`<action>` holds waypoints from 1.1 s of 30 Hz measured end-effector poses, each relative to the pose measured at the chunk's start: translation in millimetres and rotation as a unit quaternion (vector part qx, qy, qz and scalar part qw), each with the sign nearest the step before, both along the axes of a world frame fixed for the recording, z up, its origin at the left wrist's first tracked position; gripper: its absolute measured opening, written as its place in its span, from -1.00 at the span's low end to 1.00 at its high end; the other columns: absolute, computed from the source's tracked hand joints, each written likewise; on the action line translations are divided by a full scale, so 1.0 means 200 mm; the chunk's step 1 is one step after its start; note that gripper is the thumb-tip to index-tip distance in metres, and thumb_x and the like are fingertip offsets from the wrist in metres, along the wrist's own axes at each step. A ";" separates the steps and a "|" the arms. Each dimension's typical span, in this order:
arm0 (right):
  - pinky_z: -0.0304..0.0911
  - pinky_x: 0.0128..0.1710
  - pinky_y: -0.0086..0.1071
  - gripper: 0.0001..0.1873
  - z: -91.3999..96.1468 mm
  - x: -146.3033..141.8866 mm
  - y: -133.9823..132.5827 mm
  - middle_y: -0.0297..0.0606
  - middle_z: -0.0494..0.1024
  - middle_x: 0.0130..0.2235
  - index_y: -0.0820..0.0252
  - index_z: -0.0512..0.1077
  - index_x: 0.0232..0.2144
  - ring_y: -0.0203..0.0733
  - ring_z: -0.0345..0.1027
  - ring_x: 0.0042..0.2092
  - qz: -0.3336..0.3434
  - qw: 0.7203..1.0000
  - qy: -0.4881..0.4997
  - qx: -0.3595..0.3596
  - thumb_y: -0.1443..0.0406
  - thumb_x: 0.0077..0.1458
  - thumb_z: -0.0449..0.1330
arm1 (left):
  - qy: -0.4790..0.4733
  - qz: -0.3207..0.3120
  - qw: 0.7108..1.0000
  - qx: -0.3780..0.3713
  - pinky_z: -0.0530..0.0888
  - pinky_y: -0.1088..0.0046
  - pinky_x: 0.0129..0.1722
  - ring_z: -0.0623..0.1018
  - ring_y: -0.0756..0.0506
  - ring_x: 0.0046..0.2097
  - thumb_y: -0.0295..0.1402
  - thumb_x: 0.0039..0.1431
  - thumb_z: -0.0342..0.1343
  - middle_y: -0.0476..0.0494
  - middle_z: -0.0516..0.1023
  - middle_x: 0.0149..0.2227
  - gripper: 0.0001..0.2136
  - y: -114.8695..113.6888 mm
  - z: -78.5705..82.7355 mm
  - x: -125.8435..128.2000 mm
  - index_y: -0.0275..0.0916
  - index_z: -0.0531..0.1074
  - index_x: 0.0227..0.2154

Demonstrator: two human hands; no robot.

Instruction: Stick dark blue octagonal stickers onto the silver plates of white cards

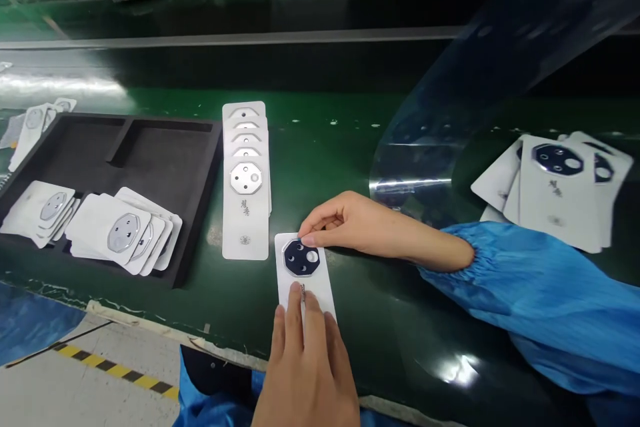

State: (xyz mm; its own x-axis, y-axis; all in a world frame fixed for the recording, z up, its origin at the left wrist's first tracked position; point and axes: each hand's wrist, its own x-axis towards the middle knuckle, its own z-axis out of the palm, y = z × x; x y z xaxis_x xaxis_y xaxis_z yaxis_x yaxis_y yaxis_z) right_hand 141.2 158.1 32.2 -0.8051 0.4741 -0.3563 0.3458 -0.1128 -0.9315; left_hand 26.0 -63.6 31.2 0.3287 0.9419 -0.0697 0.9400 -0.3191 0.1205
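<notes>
Left hand (305, 373): reaching in from the bottom edge, with the wrist cut off by the frame; its fingers are lying flat and slightly spread, pressing on the lower half of a white card (305, 300).

Right hand (350, 227): coming in from the right out of a blue sleeve (530, 300); its thumb and first finger are pinching the top edge of the card, and the thumb tip is mostly hidden.

Card: lying on the green table (390, 347), just beside the long row of cards, with its printed mark partly covered by the left fingers.

Dark octagonal piece (300, 258): sitting on the upper card, its top edge touching the right fingertips; whether they are gripping it too is hard to make out.

Row of cards (245, 180): overlapping in a neat line, with only the top strips of the farther ones showing.

Black foam tray (170, 140): standing at the left, holding two loose piles of cards (120, 233), and its left end is cut off.

Right pile (555, 187): lying fanned out beyond the sleeve, with dark pieces on top.

Clear plastic sheet (425, 147): curving up behind the right hand, blurred by glare.

Floor (115, 367): showing below the table edge, with yellow-and-black tape.
</notes>
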 end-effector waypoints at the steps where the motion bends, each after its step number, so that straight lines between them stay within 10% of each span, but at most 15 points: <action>1: 0.26 -0.38 -0.35 -0.69 0.00 0.00 -0.01 -0.29 0.57 -0.42 0.19 0.66 -0.29 -0.11 0.44 -0.34 -0.009 1.000 0.000 0.000 0.06 0.11 0.40 | -0.001 0.026 1.000 -0.001 0.57 -0.16 0.05 0.33 -0.60 0.26 -0.53 0.20 0.00 -0.63 0.36 0.20 -0.57 0.00 -0.01 0.02 -0.52 0.37 0.14; 33: 0.04 -0.63 -0.41 -0.83 -0.05 0.06 -0.06 -0.36 0.51 -0.48 0.07 0.69 -0.31 -0.24 0.28 -0.50 -0.062 0.997 0.012 0.048 0.16 0.18 0.32 | -0.053 0.178 0.980 -0.075 0.44 -0.27 0.19 0.08 -0.48 0.41 -0.55 0.24 -0.06 -0.42 0.28 0.31 -0.51 -0.07 -0.05 0.15 -0.38 0.30 0.24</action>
